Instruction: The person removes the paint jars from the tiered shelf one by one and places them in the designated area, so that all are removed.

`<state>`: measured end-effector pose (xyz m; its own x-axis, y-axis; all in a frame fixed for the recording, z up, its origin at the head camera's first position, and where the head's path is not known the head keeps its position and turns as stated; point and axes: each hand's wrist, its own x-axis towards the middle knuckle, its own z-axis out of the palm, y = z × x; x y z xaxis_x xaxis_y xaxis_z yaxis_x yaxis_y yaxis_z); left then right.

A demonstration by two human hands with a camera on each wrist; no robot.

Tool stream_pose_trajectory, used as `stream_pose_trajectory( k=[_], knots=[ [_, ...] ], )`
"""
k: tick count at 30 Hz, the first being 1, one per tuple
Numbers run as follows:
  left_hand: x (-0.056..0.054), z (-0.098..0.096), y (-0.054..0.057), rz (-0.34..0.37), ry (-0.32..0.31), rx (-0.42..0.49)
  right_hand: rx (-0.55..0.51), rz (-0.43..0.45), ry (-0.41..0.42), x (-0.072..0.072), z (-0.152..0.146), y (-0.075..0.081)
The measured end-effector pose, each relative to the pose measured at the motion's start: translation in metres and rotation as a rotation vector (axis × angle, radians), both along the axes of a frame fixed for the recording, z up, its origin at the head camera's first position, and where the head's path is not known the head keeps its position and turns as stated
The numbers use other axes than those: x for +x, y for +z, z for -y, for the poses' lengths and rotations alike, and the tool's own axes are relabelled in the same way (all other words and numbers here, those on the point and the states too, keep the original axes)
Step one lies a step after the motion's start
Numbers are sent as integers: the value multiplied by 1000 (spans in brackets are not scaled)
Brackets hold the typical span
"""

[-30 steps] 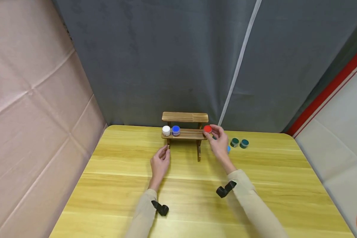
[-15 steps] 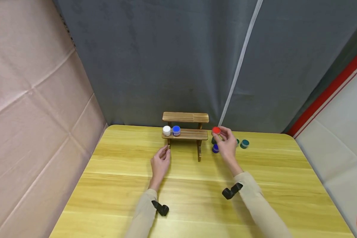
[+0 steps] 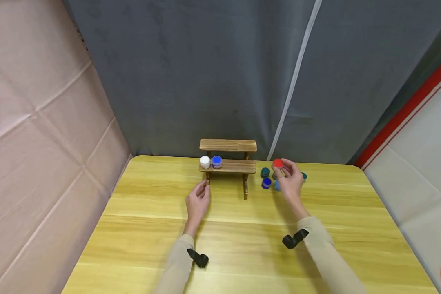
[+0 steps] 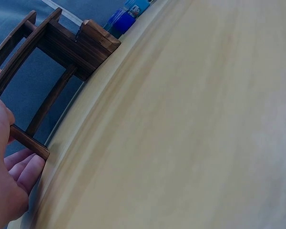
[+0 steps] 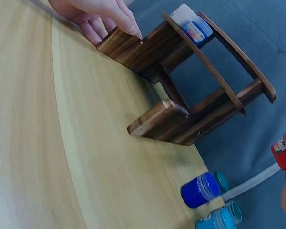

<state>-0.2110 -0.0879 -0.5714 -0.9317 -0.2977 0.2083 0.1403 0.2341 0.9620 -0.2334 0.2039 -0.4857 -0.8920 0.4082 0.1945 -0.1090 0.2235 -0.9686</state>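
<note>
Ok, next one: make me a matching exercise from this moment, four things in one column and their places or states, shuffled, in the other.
Things
1. small round red plastic jar
2. small round white plastic jar
3. brown wooden two-tier rack
4. small round light-blue plastic jar

Places or states
A. at the left end of the lower board, in the head view
B. pinched by the left hand
C. on the yellowish wood-grain table, right of the rack in the head view
D. held in the right hand

Pairs: 1-D, 2-A, 3-B, 4-C
</note>
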Motion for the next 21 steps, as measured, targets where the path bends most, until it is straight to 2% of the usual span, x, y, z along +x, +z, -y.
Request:
stream_pose_trajectory(
  k=[8, 16, 21],
  knots=[
    [-1, 0, -1, -15, 6, 9, -21, 66, -74, 4, -14, -5],
    [-2, 0, -1, -3, 2, 12, -30, 40, -111, 8, -29, -17],
    [-2, 0, -1, -10, 1, 12, -20, 54, -107, 11, -37, -24]
  ],
)
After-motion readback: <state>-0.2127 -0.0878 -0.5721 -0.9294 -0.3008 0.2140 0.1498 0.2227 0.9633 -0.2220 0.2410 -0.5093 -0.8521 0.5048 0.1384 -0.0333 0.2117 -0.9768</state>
